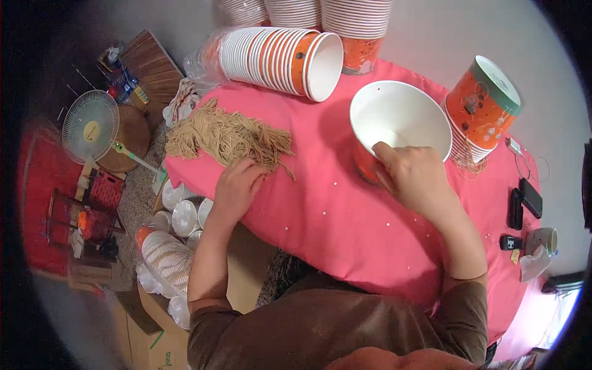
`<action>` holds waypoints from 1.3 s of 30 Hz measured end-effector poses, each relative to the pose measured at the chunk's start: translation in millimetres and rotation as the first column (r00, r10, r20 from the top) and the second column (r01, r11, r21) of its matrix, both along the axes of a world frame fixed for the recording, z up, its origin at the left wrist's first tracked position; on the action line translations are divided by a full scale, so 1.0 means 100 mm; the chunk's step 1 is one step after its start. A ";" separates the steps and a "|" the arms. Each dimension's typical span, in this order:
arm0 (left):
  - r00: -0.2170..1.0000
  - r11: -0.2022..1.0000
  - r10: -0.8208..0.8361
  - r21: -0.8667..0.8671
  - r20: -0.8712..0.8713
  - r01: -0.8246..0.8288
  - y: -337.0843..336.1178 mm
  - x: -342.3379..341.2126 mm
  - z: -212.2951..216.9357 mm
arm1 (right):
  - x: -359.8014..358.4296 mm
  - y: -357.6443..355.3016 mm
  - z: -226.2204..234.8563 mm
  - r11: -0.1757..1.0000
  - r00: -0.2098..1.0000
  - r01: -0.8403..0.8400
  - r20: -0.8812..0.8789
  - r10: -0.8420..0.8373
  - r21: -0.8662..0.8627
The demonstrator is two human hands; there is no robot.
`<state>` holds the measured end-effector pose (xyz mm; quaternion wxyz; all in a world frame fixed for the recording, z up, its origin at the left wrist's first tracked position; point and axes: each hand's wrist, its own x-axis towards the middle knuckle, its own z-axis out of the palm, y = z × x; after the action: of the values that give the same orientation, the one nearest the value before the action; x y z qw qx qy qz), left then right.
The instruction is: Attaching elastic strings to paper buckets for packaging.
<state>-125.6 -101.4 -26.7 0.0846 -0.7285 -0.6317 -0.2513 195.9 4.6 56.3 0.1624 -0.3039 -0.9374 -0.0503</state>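
Seen from above, with the pink tablecloth (345, 228) as landmark. Near its middle, toward the far side, a large paper bucket (398, 120), white inside and orange outside, tilted with its mouth up and nothing inside. Gripped at the near rim by the right hand (414, 179), thumb hooked over the edge and fingers curled round the outer wall. At the cloth's left edge, a heap of tan string pieces (228, 137), with the left hand (237, 188) resting on its near side, fingers bent and held close together on the strands; whether any strand is pinched cannot be told. At the far edge, a sleeve of nested buckets (277, 58) lying on its side, open mouth toward the tilted bucket, with more upright stacks (345, 24) behind. At the right edge, another stack of buckets (481, 111) leaning, bottom up. Further right on the cloth, two dark handsets (524, 203) and a small cup (546, 239). Beyond the left edge, down on the floor, a cardboard box (148, 336) with white lids (182, 216) and wrapped bundles, plus a small fan (91, 126).
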 end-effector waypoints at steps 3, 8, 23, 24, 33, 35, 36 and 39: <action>0.997 0.999 -0.004 -0.051 -0.074 0.000 0.03 0.02 0.03 | 0.00 0.00 0.00 0.999 1.000 -0.010 -0.012 0.010 0.037; 0.999 1.000 0.007 0.014 0.044 -0.008 0.03 0.02 0.16 | -0.01 -0.02 0.02 0.999 1.000 0.024 0.010 -0.024 -0.034; 0.977 0.970 0.212 0.119 0.004 -0.211 0.25 -0.07 0.26 | -0.01 0.00 -0.01 1.000 1.000 0.003 -0.015 -0.003 0.008; 0.974 0.965 0.226 0.141 -0.011 -0.222 0.26 -0.09 0.23 | -0.01 -0.01 0.00 1.000 1.000 0.014 0.006 -0.014 0.001; 0.984 0.968 0.121 0.203 0.128 -0.145 0.16 0.09 0.25 | 0.02 0.02 -0.02 0.998 0.999 -0.023 -0.023 0.025 0.051; 0.992 0.967 -0.026 0.254 0.127 -0.007 0.09 0.36 0.24 | 0.03 0.02 -0.01 1.000 1.000 -0.005 -0.012 0.005 0.011; 0.972 0.972 -0.169 0.193 0.165 0.136 0.05 0.53 0.25 | 0.03 0.03 -0.02 1.000 1.000 0.007 0.004 -0.007 0.003; 0.753 0.844 -0.518 0.101 0.405 0.527 -0.13 1.04 0.25 | 0.05 0.02 0.00 1.000 1.000 0.014 0.008 -0.014 -0.018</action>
<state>-21.6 -114.3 -2.1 -0.1328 -0.8054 -0.4086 -0.4083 200.5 6.4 56.1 0.1555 -0.3118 -0.9363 -0.0442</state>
